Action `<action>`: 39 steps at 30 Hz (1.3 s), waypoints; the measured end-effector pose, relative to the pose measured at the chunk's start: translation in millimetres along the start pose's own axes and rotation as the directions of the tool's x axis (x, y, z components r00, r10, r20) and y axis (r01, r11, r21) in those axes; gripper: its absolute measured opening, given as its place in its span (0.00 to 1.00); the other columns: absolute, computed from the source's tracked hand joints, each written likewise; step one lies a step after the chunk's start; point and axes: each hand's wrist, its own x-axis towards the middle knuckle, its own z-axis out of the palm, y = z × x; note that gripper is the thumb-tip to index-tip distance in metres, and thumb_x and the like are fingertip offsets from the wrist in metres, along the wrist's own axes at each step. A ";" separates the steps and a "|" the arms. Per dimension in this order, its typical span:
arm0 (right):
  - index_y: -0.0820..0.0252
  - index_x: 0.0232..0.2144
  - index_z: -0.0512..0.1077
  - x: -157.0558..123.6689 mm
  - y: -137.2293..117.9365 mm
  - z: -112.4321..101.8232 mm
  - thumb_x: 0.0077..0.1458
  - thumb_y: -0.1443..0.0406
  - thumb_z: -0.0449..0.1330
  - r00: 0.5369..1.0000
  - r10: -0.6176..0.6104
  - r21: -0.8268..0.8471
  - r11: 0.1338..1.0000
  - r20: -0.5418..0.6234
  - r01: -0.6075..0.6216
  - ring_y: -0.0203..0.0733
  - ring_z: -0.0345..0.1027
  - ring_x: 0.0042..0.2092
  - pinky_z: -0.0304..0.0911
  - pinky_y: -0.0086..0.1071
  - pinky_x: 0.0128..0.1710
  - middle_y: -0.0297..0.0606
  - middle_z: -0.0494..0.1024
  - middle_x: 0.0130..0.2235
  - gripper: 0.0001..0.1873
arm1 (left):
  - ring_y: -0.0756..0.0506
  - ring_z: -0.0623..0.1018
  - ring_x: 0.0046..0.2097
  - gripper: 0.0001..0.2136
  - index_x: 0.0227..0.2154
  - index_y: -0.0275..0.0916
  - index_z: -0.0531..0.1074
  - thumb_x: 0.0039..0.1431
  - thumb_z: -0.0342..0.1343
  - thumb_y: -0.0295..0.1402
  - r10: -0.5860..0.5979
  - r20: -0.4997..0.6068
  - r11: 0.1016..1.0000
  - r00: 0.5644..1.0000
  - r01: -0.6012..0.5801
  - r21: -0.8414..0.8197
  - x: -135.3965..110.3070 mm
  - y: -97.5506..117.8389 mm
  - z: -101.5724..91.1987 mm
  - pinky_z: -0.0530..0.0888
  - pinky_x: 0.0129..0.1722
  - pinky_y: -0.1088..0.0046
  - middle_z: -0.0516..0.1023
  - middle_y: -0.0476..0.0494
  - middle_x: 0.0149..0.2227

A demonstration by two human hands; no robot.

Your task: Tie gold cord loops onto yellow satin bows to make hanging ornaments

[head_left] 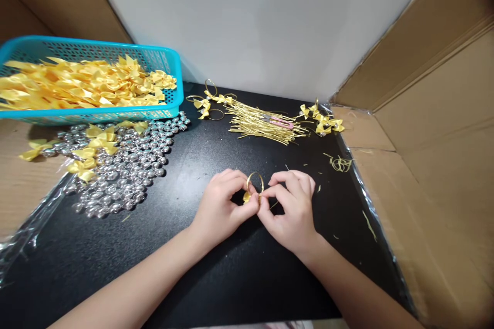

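Observation:
Over the middle of the black table [216, 277], my left hand [227, 203] pinches a yellow ribbon bow [246, 197] with a gold wire loop [255, 175] standing up from it. My right hand [289, 205] meets it at the fingertips, its thumb and forefinger closed on the gold wire at the loop's base. A thin wire end sticks out below the right fingers. Most of the bow is hidden behind the left thumb.
A blue basket [179, 77] of yellow bows stands back left, with silver bells [123, 175] before it. Gold wire strips [262, 126] lie at the back under pink-handled snips [280, 123]. Looped bows [204, 105] and more bows [324, 122] flank them. Cardboard walls [436, 128] border the right.

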 end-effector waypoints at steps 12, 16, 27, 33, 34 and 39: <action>0.56 0.27 0.76 2.8 4.9 -2.8 0.50 0.69 0.63 1.000 0.008 0.012 1.000 0.016 -0.009 0.47 0.65 0.44 0.55 0.43 0.46 0.37 0.76 0.38 0.03 | 0.46 0.74 0.35 0.06 0.26 0.39 0.71 0.58 0.56 0.28 0.060 0.022 0.998 0.998 -0.060 -0.007 1.5 -5.4 -1.3 0.68 0.38 0.68 0.77 0.47 0.29; 0.57 0.23 0.74 0.6 4.0 -0.9 0.51 0.70 0.62 1.000 0.008 0.018 1.000 0.008 -0.008 0.45 0.64 0.43 0.55 0.42 0.45 0.36 0.75 0.36 0.06 | 0.46 0.74 0.35 0.05 0.26 0.38 0.71 0.57 0.57 0.28 0.065 0.027 0.998 0.998 -0.065 -0.007 0.5 -6.8 0.5 0.68 0.38 0.67 0.77 0.47 0.30; 0.58 0.21 0.71 0.5 1.8 0.9 0.50 0.70 0.62 1.000 -0.002 0.032 0.999 -0.020 0.003 0.43 0.64 0.40 0.55 0.41 0.44 0.36 0.73 0.33 0.08 | 0.45 0.74 0.35 0.04 0.25 0.38 0.70 0.54 0.56 0.26 0.057 0.014 0.998 0.998 -0.056 -0.020 -0.3 -5.5 -0.6 0.68 0.38 0.66 0.77 0.48 0.29; 0.57 0.22 0.72 -0.4 0.4 0.2 0.51 0.70 0.63 0.998 -0.055 -0.016 0.998 -0.026 0.055 0.43 0.64 0.41 0.54 0.41 0.45 0.35 0.74 0.33 0.08 | 0.46 0.74 0.36 0.05 0.25 0.39 0.69 0.55 0.57 0.27 0.060 0.030 0.998 0.998 -0.060 -0.008 1.4 -6.8 -0.8 0.68 0.39 0.66 0.77 0.48 0.30; 0.57 0.22 0.71 -0.6 0.8 0.4 0.51 0.70 0.63 0.998 -0.065 -0.026 0.998 -0.026 0.064 0.43 0.64 0.41 0.54 0.41 0.45 0.35 0.74 0.32 0.08 | 0.46 0.74 0.36 0.05 0.25 0.39 0.69 0.55 0.57 0.27 0.065 0.030 0.998 0.997 -0.065 -0.004 1.4 -7.0 -0.8 0.68 0.39 0.65 0.77 0.48 0.30; 0.57 0.22 0.71 -1.9 2.8 2.9 0.49 0.71 0.63 0.996 -0.083 -0.052 0.995 -0.026 0.081 0.43 0.64 0.41 0.54 0.41 0.46 0.35 0.75 0.32 0.08 | 0.45 0.74 0.36 0.06 0.24 0.38 0.68 0.54 0.57 0.27 0.053 0.028 0.998 0.998 -0.054 0.012 1.1 -6.8 -0.4 0.68 0.39 0.65 0.78 0.47 0.31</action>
